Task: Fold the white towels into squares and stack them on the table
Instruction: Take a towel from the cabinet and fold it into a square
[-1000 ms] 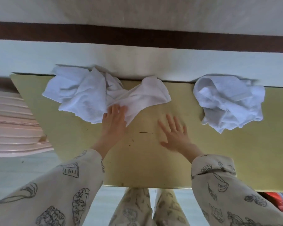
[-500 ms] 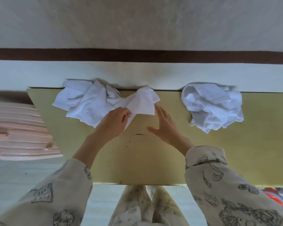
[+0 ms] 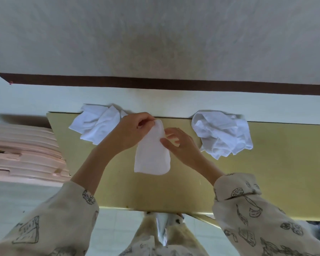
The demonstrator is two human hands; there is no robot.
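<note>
**Over the table's middle, one towel hangs ready to be opened**

Above the yellow table [image 3: 277, 172], the left hand [image 3: 131, 132] pinches the top edge of a white towel [image 3: 151, 154] between thumb and fingertips, so that the cloth hangs down in a narrow drape with its lower hem over the tabletop; whether the hem touches the surface cannot be told. Holding it high by one point lets the fabric drop straight and shed its creases. The right hand [image 3: 179, 143] meets the towel's right edge with thumb and fingers closing loosely on the cloth, probably feeling for a second corner so the piece can be spread flat.

Two other heaps lie at the far edge, well apart from each other: a crumpled pile on the left [image 3: 96, 124], partly behind the left wrist, and a rumpled bundle on the right [image 3: 222, 133]. Both sit clear of the middle, which leaves working room for folding. No folded square or stack shows yet, so the task looks barely begun.

Left of the table, pale pink boards [image 3: 22, 152] lie stacked.
</note>
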